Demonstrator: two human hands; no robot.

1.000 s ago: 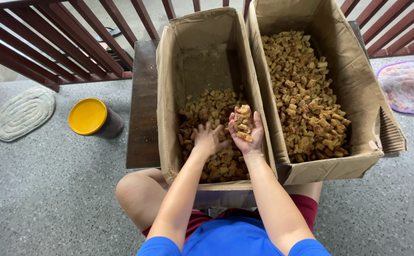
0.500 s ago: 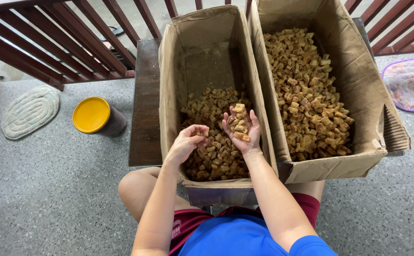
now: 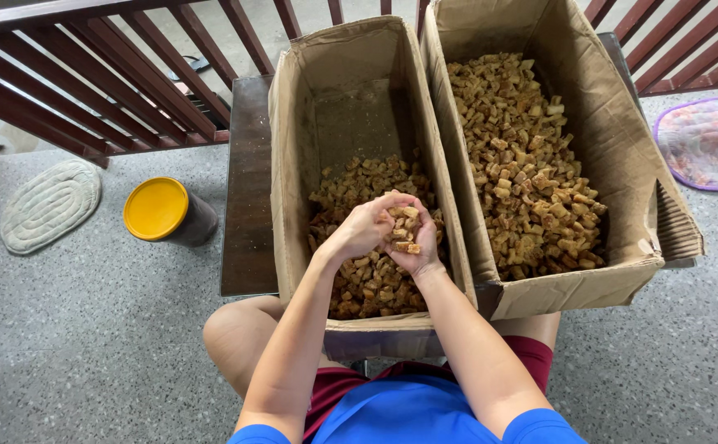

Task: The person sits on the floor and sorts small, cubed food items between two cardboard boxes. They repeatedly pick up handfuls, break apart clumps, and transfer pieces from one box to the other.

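Our right hand (image 3: 412, 247) is cupped palm-up, fingers curled loosely around a small heap of tan chunks (image 3: 403, 228). Our left hand (image 3: 367, 226) lies over it from the left, fingertips pinched together into the heap; which single piece they grip, we cannot tell. Both hands touch, so neither is nearer: the pieces sit directly between the fingers. The pieces are short and blocky, no clear long axis.

Directly below the fingers: the left carton (image 3: 289, 164), open-topped brown cardboard, long axis running away from us, its near half covered with the same chunks, far floor bare. Just right of the fingers, touching it wall to wall: the right carton (image 3: 630, 181), same shape and colour, filled much deeper with chunks (image 3: 523, 164). No label visible on either.

Beneath both: a dark wooden bench (image 3: 248, 189). Well left of the fingers, on the speckled floor: a dark tub with a round yellow lid (image 3: 156, 208); farther left, a pale oval mat (image 3: 49, 204). Far right: a patterned mat, purple edged (image 3: 708, 141). Beyond: reddish-brown railing (image 3: 88, 90).
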